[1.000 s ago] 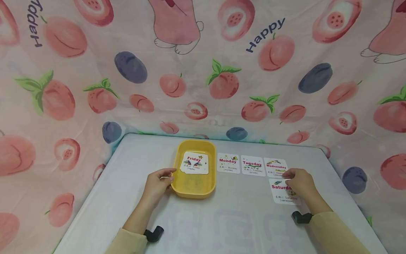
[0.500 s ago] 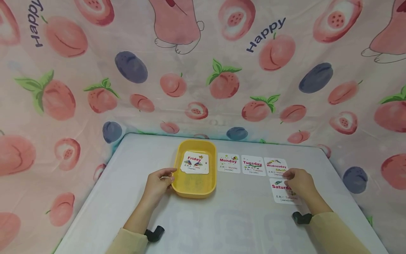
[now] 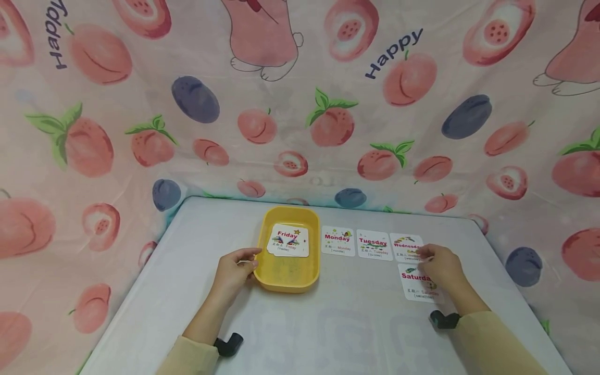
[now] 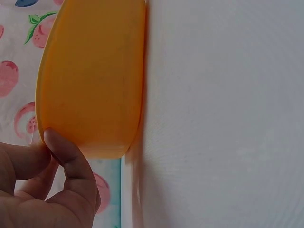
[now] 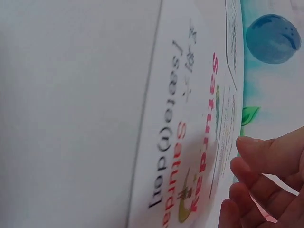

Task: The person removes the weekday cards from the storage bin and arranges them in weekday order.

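Note:
My left hand (image 3: 233, 270) pinches the left rim of a yellow plastic tray (image 3: 286, 286); the left wrist view shows thumb and finger (image 4: 71, 156) on its edge. In the tray lies a small stack of cards with a Friday card (image 3: 288, 240) on top. My right hand (image 3: 442, 266) is over the lower right corner of the Wednesday card (image 3: 405, 246) and the upper right of the Saturday card (image 3: 417, 289). Its fingers (image 5: 259, 183) are loosely bent with nothing gripped between them. Whether the fingertips touch a card cannot be made out.
A Monday card (image 3: 338, 241) and a Tuesday card (image 3: 374, 245) lie flat in a row between tray and Wednesday card. The white table (image 3: 356, 333) backs onto a peach-print cloth (image 3: 290, 130). Black wrist mounts (image 3: 228, 345) sit on both wrists.
My right hand has shifted very slightly away from me, toward the Wednesday card. The left hand, tray and cards stay where they were.

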Demonstrator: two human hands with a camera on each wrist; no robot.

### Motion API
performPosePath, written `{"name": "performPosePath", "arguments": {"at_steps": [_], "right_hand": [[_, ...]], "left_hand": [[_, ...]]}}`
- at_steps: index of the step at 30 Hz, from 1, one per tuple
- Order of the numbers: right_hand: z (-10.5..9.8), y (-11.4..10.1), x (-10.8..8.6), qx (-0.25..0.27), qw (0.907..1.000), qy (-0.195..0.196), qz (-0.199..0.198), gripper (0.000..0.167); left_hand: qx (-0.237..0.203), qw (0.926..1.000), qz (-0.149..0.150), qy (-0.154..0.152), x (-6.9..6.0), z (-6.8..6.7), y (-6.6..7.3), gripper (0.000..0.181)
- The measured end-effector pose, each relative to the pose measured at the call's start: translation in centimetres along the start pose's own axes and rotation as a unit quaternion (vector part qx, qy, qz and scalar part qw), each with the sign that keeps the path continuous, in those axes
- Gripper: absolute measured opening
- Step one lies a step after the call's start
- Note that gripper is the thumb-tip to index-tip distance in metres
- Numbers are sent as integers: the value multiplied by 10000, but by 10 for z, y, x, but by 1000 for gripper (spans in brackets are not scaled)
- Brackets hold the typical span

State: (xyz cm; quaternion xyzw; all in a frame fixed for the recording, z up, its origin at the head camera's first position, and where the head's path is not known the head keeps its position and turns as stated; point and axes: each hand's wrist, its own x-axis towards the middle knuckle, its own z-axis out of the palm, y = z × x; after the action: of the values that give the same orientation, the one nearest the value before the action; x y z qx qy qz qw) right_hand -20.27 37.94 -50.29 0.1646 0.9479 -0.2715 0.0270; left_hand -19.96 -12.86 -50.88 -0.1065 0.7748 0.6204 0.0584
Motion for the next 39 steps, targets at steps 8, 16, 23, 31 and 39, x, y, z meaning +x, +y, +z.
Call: {"name": "performPosePath", "arguments": {"at_steps": [8, 16, 23, 31, 39], "right_hand": [[2, -17, 4, 64, 9997, -26, -235, 47], [13, -33, 6, 47, 9981, -105, -609, 50], [28, -56, 6, 125, 9967, -286, -745, 54], [46, -82, 8, 291, 9931, -415, -1056, 57], [62, -104, 10, 319, 9877, -461, -1456, 67]], "left_hand": [[-19, 10000, 41, -15, 1, 0, -1, 34], [-14, 10000, 35, 7, 1, 0, -1, 33], [1, 10000, 60, 19, 0, 0, 0, 34], [-27, 10000, 67, 24, 1, 1, -1, 34], [-68, 10000, 34, 25, 2, 1, -1, 34]]}}
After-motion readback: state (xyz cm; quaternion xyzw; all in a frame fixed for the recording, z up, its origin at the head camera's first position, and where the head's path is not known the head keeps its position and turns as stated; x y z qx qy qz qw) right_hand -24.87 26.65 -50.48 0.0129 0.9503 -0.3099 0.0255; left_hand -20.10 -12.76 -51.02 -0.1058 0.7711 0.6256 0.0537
